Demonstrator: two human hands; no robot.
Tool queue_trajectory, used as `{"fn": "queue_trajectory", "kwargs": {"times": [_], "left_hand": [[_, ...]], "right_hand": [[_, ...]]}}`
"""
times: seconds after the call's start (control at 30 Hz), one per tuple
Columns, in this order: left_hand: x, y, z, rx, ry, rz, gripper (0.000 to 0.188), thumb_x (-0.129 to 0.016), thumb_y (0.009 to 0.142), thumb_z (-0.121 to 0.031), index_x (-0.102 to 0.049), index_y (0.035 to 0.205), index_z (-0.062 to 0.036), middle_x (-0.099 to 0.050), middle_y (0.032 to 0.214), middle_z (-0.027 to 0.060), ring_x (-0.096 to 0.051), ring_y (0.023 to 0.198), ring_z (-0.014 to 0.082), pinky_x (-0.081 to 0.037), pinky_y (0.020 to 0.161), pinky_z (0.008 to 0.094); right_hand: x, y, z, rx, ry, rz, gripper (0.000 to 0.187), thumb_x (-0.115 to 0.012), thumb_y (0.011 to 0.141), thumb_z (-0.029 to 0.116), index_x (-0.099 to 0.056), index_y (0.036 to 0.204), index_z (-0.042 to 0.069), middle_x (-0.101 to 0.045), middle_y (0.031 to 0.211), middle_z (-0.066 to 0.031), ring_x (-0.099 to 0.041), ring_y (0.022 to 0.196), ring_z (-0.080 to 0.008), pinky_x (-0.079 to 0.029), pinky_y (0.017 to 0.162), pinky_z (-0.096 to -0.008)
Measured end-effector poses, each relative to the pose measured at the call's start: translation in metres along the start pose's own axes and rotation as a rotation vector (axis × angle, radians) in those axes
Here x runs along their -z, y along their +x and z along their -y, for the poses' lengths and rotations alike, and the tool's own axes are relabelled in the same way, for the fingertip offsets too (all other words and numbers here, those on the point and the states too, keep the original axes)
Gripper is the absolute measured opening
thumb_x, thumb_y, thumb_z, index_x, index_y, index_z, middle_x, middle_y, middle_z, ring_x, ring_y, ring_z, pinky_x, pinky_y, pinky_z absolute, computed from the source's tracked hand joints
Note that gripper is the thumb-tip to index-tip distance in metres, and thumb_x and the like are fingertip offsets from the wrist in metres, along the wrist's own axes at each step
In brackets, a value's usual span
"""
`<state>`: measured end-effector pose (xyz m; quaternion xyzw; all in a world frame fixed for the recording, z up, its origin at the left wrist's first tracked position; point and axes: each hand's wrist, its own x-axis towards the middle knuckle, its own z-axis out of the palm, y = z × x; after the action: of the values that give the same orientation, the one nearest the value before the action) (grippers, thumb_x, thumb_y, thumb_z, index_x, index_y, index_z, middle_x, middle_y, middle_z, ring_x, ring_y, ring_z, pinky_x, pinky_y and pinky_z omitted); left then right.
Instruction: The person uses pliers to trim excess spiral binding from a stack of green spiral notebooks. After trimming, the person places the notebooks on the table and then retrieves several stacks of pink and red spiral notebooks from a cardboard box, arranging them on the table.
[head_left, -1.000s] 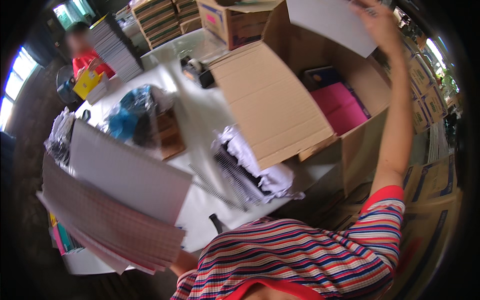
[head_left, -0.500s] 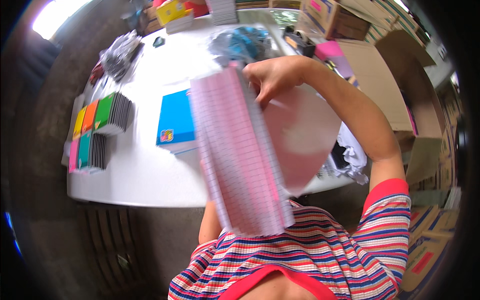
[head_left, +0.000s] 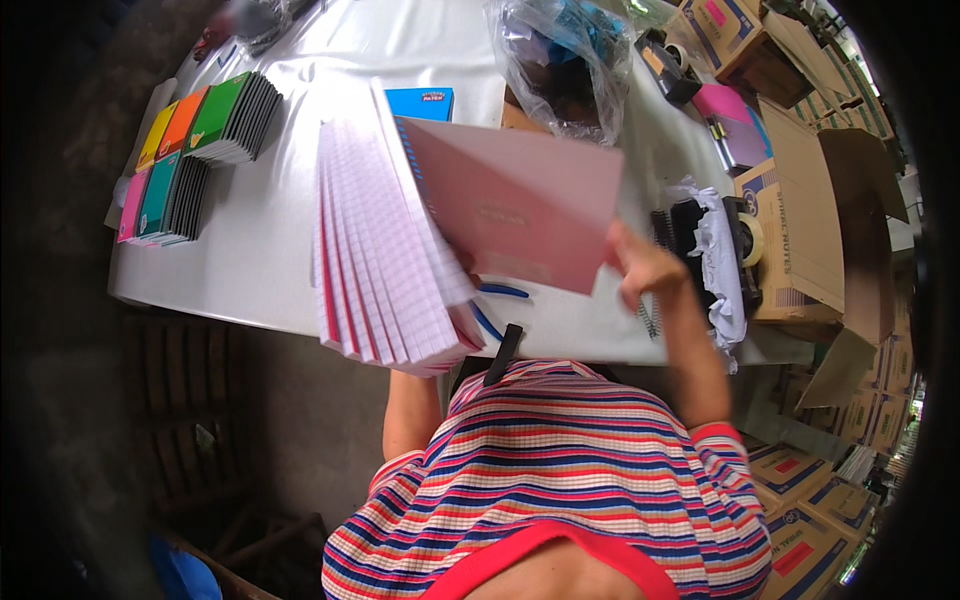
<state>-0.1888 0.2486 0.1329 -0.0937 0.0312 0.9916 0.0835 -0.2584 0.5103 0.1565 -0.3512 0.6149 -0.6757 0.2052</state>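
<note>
A spiral notebook [head_left: 390,250] is open in front of me, its ruled pages fanned out to the left and a pinkish cover [head_left: 530,205] spread to the right. My left hand [head_left: 468,264] supports it from below, closed on it; the pages hide most of that hand. Beside the cover's right edge is my right hand [head_left: 645,268], slightly blurred, fingers apart; whether it touches the cover is unclear. Behind the pages lies a blue notebook [head_left: 420,103], partly hidden. Blue curved tool handles [head_left: 503,290] show under the cover, near the table's front edge.
Stacks of coloured notebooks [head_left: 200,150] stand at the left of the white table [head_left: 250,285]. Clear plastic [head_left: 570,60] lies at the back. On the right are a tape dispenser [head_left: 745,240], crumpled white paper [head_left: 715,260] and an open carton [head_left: 790,240]; more cartons [head_left: 800,490] stand beyond.
The notebook has moved left and its pages have fanned out. Its cover has swung out to the right. My right hand has moved from the binding down to the cover's right edge.
</note>
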Motion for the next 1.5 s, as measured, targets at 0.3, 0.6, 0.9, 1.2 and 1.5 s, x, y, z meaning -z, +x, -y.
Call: {"fn": "queue_trajectory", "kwargs": {"times": [0.3, 0.6, 0.9, 1.2, 1.5], "left_hand": [[0.032, -0.003, -0.050, -0.566, 0.561, -0.046, 0.050, -0.048, 0.089, -0.043, -0.047, 0.121, -0.0048, -0.058, 0.113, 0.0108, -0.059, 0.098, 0.0243, -0.050, 0.083, 0.0371], [0.131, -0.021, -0.136, -0.754, 0.931, 0.083, 0.063, -0.064, 0.075, -0.041, -0.047, 0.121, -0.0006, -0.057, 0.111, 0.0119, -0.058, 0.101, 0.0272, -0.047, 0.088, 0.0397], [0.147, -0.047, -0.141, -0.721, 1.248, 0.039, 0.089, -0.085, 0.052, -0.007, -0.038, 0.128, -0.0038, -0.062, 0.097, 0.0088, -0.059, 0.086, 0.0202, -0.050, 0.078, 0.0322], [0.113, -0.038, -0.129, -1.068, 1.364, 0.155, 0.091, -0.069, 0.072, -0.048, -0.021, 0.142, -0.0137, -0.048, 0.120, 0.0165, -0.044, 0.119, 0.0308, -0.026, 0.106, 0.0490], [0.117, -0.035, -0.106, -0.981, 1.274, -0.008, 0.136, -0.070, 0.048, -0.074, -0.003, 0.145, -0.0074, -0.025, 0.142, 0.0258, -0.026, 0.132, 0.0351, -0.019, 0.108, 0.0471]], "right_hand": [[-0.094, 0.063, -0.011, -0.298, 0.199, -0.357, 0.115, -0.090, 0.050, 0.029, -0.021, 0.135, -0.005, -0.044, 0.127, -0.0158, -0.044, 0.118, -0.0241, -0.032, 0.105, -0.0339], [-0.107, 0.106, -0.059, -0.185, -0.315, 0.048, 0.113, -0.084, 0.053, 0.022, -0.015, 0.141, 0.001, -0.046, 0.125, -0.0168, -0.045, 0.118, -0.0252, -0.035, 0.100, -0.0339], [-0.121, 0.136, -0.061, -0.221, -0.261, 0.165, 0.111, -0.074, 0.052, 0.006, -0.009, 0.142, 0.016, -0.045, 0.127, -0.0139, -0.047, 0.113, -0.0352, -0.036, 0.100, -0.0376], [-0.117, 0.125, -0.094, -0.120, -0.107, 0.207, 0.137, -0.078, 0.046, 0.003, 0.016, 0.143, 0.027, -0.018, 0.146, -0.0190, -0.022, 0.135, -0.0333, -0.021, 0.109, -0.0434], [-0.129, 0.094, -0.164, -0.005, -0.263, 0.183, 0.135, -0.083, 0.057, 0.017, 0.024, 0.139, 0.028, 0.007, 0.150, -0.0183, -0.006, 0.138, -0.0349, -0.015, 0.110, -0.0445]]}}
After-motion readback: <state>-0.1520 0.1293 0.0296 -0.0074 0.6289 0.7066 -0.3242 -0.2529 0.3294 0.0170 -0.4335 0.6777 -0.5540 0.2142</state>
